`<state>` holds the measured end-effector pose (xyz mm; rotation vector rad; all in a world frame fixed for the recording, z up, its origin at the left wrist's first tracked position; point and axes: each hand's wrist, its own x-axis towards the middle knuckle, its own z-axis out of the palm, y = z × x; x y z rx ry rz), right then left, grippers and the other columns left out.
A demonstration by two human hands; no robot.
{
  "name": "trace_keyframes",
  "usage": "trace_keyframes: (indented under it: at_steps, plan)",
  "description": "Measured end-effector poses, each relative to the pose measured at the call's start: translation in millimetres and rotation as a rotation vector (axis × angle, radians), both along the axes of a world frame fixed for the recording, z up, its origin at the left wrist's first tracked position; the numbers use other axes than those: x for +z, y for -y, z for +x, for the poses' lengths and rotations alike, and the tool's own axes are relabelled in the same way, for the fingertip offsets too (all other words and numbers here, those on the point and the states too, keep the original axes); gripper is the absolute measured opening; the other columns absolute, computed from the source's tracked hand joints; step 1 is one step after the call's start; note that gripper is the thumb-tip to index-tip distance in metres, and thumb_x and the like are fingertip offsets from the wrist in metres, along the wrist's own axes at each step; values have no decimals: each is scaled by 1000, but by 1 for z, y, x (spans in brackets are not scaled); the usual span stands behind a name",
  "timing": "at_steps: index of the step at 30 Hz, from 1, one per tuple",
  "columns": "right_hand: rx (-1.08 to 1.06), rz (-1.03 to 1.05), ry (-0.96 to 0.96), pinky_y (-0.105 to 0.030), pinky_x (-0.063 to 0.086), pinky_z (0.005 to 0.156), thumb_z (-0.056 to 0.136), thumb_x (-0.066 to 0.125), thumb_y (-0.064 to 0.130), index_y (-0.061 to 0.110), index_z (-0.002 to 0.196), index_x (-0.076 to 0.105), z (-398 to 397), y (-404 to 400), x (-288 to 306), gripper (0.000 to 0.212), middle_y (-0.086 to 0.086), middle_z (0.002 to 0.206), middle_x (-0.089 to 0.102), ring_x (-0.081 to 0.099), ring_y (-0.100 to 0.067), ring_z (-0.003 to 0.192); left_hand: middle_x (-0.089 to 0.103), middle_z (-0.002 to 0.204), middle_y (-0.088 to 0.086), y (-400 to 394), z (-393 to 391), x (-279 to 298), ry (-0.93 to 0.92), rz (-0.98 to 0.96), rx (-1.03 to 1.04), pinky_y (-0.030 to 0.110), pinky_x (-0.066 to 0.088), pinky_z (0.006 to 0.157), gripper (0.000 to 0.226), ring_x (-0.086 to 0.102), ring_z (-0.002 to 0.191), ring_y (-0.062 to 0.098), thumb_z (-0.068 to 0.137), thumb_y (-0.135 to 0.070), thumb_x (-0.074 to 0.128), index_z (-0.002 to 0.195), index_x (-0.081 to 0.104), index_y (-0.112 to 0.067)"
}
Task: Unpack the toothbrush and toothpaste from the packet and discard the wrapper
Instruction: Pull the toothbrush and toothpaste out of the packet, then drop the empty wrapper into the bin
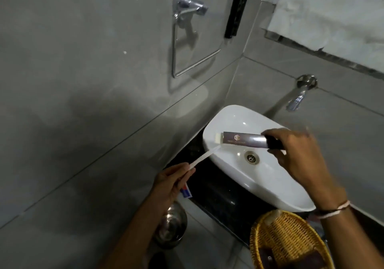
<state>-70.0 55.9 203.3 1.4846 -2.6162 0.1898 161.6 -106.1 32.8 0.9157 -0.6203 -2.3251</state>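
Observation:
My right hand (pixel 299 158) holds a dark brown packet (pixel 243 139) with a gold logo level over the white sink (pixel 228 114). Its open left end shows a pale flap. My left hand (pixel 168 183) grips a white toothbrush (pixel 202 158) by one end, its far tip near the packet's open end. The same hand also holds a small red, white and blue toothpaste tube (pixel 40 192)→ (pixel 186 192), mostly hidden behind the fingers.
The sink sits on a black counter (pixel 216 194) against grey tiled walls. A wicker basket (pixel 291 239) with dark packets stands at the front right. A steel bin (pixel 171 227) is on the floor below. A wall tap (pixel 299 96) and towel ring (pixel 187 31) hang above.

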Motion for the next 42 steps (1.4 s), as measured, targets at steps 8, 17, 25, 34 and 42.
trace_keyframes:
  at_steps: [8, 17, 25, 34, 42]
  plan:
    - [-10, -385, 866, -25, 56, 86, 73, 87, 19, 24, 112, 68, 86, 10, -155, 44, 11, 104, 74, 71, -7, 96, 81, 81, 13, -28, 92, -45, 349, -145, 200, 19, 62, 61, 15, 79, 69, 18, 86, 10, 65, 83, 76, 1]
    - [-54, -335, 1176, -19, 61, 78, 74, 85, 32, 54, 107, 59, 184, 21, -340, 48, 21, 100, 76, 73, 4, 91, 60, 47, 16, -54, 155, -185, 700, -256, 245, 26, 65, 74, 14, 56, 67, 32, 83, 9, 71, 78, 80, 0]
    - [-138, -356, 1155, -32, 65, 80, 80, 80, 9, 22, 111, 60, 184, 51, -517, 40, -6, 109, 75, 75, -23, 101, 65, 42, -3, -51, 154, -312, 792, -252, 141, 30, 64, 84, 21, 63, 44, 7, 84, 12, 67, 103, 67, 22]
    - [-88, -232, 1043, -27, 51, 104, 76, 81, 15, 14, 134, 55, 189, 37, -609, 63, -3, 132, 59, 54, -7, 120, 74, 88, 23, -55, 156, -380, 857, -200, 48, 20, 62, 68, 24, 75, 65, 21, 81, 12, 71, 104, 69, 20]
    - [378, 161, 945, -37, 47, 108, 102, 49, 22, 17, 136, 57, 206, 9, -576, 36, -2, 139, 58, 51, -13, 129, 77, 98, 27, -58, 158, -350, 863, -296, -138, 51, 59, 92, 14, 73, 94, 45, 79, 3, 77, 92, 79, -1]
